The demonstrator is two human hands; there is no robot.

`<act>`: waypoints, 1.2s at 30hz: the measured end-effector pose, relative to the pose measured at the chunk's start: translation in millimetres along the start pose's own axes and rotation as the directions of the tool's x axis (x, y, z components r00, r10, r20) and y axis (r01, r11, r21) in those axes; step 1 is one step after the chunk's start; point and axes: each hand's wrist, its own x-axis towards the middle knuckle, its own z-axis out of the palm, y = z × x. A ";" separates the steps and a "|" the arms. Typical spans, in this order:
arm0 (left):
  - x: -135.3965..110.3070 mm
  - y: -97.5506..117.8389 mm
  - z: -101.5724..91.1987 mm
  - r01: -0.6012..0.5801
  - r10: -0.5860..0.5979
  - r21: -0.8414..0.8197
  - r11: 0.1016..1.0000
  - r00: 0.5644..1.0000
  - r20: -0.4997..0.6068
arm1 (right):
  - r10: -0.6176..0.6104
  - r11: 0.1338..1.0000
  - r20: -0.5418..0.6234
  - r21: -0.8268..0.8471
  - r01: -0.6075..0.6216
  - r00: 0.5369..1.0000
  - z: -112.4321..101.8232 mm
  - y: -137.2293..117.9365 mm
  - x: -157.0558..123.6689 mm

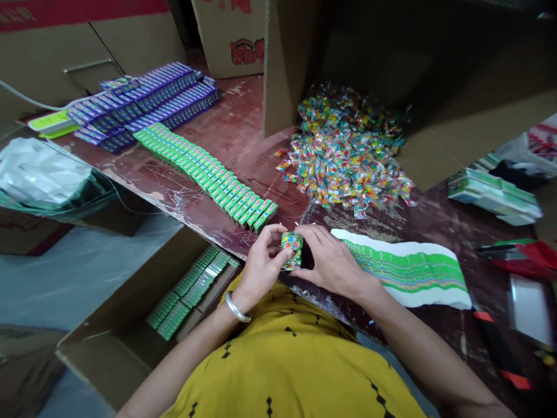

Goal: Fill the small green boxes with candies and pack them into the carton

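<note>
Both hands grip one small green candy box [291, 248] at the near table edge. My left hand [261, 264], with a silver bangle on its wrist, pinches the box's left side. My right hand [328, 261] closes on its right side and top. A long row of filled green boxes [204, 174] stands just beyond the left hand. A fanned stack of flat green box blanks [404, 273] lies right of my right hand. A heap of small wrapped candy packets [346, 151] spills from a big carton further back.
Purple boxes [143, 101] stand in rows at the far left. An open cardboard carton [130, 325] below the table edge holds more green boxes. A stack of green blanks [491, 194] and red-handled tools [500, 348] lie at the right. A plastic-lined bin [39, 174] sits left.
</note>
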 end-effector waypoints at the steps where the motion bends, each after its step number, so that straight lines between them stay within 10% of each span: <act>1: 0.4 -0.5 -1.7 0.013 -0.013 -0.006 1.000 1.000 -0.019 | 0.012 0.999 0.008 0.046 -0.012 1.000 -0.2 0.7 1.5; 8: 3.6 -5.4 -8.5 0.102 -0.114 -0.188 0.977 0.992 -0.054 | 0.037 0.917 0.006 0.398 -0.036 0.999 -9.0 7.9 9.8; 13: -0.8 -5.2 -7.9 -0.060 0.082 0.155 0.986 0.987 -0.136 | 0.062 0.936 -0.066 0.349 -0.036 0.996 -9.3 8.9 14.2; 22: -2.1 -12.2 -11.8 -0.276 0.377 0.705 0.653 0.926 0.013 | -0.082 0.942 0.038 0.331 0.065 0.996 -7.5 21.9 44.9; 30: 18.5 -0.5 -56.8 -0.409 0.594 0.788 0.460 0.801 0.070 | -0.045 0.918 0.116 0.397 -0.005 0.992 7.8 62.3 96.6; 36: 16.4 -13.7 -79.8 -0.379 0.537 0.844 0.380 0.833 0.132 | 0.010 0.907 0.092 0.418 -0.048 0.996 20.5 66.4 105.4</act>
